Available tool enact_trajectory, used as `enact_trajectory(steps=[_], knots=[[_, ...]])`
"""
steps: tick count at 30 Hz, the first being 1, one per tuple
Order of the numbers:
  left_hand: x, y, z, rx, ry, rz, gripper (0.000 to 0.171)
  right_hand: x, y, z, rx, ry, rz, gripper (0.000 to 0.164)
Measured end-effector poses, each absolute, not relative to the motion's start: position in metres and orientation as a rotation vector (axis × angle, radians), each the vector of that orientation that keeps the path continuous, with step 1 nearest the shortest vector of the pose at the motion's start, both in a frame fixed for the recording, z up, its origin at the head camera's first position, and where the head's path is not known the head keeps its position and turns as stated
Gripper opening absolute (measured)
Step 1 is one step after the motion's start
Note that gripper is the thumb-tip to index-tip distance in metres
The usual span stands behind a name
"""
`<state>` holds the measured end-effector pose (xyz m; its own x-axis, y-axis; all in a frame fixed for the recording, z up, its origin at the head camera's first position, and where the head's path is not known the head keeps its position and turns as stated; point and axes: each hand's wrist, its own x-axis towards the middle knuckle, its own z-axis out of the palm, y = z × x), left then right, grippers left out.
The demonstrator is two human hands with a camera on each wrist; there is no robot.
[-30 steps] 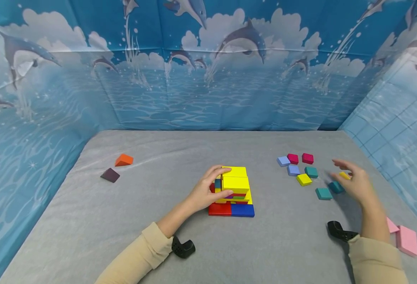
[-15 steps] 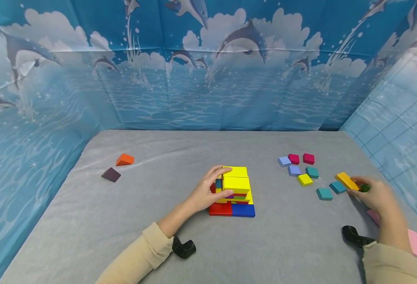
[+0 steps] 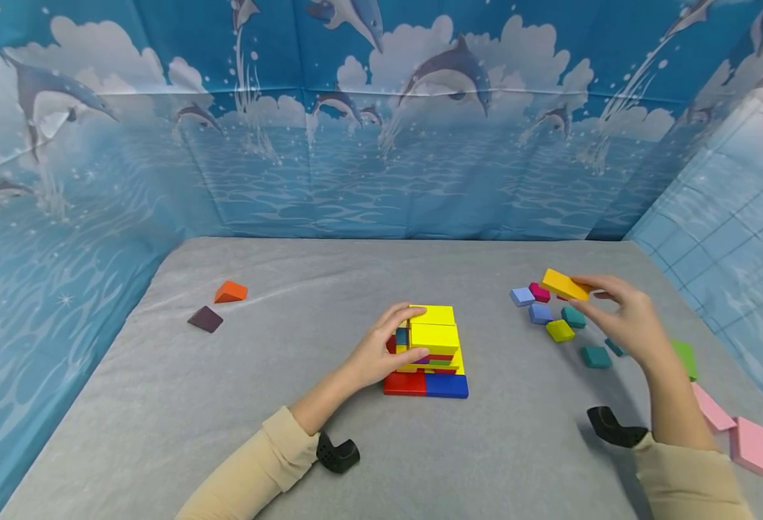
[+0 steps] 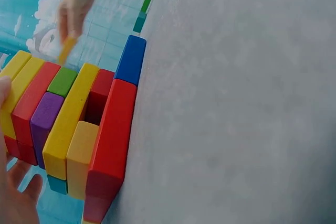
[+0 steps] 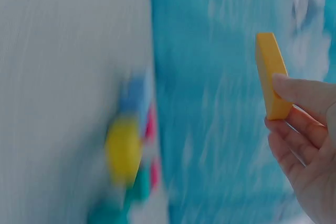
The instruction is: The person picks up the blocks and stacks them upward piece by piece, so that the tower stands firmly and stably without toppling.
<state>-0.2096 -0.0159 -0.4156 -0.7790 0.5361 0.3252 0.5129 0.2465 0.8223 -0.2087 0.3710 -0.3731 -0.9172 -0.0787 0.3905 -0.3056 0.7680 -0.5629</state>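
A stepped stack of coloured wooden blocks stands near the middle of the grey cloth, two yellow blocks on top and a red and a blue one at its front base. My left hand holds the upper part of this stack, thumb at the near side and fingers toward the far side. To the right, my right hand pinches an orange-yellow rectangular block by one end, raised above the cloth. The right wrist view shows the thumb on the broad face of that block.
Beneath the right hand lie several small blocks, among them a yellow one and a teal one. Pink blocks and a green block sit at the far right. An orange wedge and a dark brown block lie left.
My right hand has taken up the orange-yellow block from the cloth and moved it left and up, uncovering the green block. My left hand has stayed on the stack.
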Motion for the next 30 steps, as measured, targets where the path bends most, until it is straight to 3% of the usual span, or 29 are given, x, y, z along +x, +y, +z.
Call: enact_trajectory(steps=[6, 12, 21, 30], knots=[[-0.21, -0.015, -0.418, 1.043, 2.471, 1.626, 0.058, -0.198, 0.287, -0.339, 0.592, -2.581, 0.971, 0.038], [-0.209, -0.014, -0.417, 1.009, 2.407, 1.68, 0.068, -0.199, 0.241, -0.337, 0.885, -2.533, 1.072, 0.038], [-0.21, -0.015, -0.418, 1.045, 2.387, 1.682, 0.074, -0.204, 0.212, -0.343, 0.931, -2.653, 1.102, 0.035], [-0.209, -0.015, -0.417, 1.099, 2.404, 1.675, 0.065, -0.208, 0.207, -0.344, 0.93, -2.666, 1.074, 0.034]])
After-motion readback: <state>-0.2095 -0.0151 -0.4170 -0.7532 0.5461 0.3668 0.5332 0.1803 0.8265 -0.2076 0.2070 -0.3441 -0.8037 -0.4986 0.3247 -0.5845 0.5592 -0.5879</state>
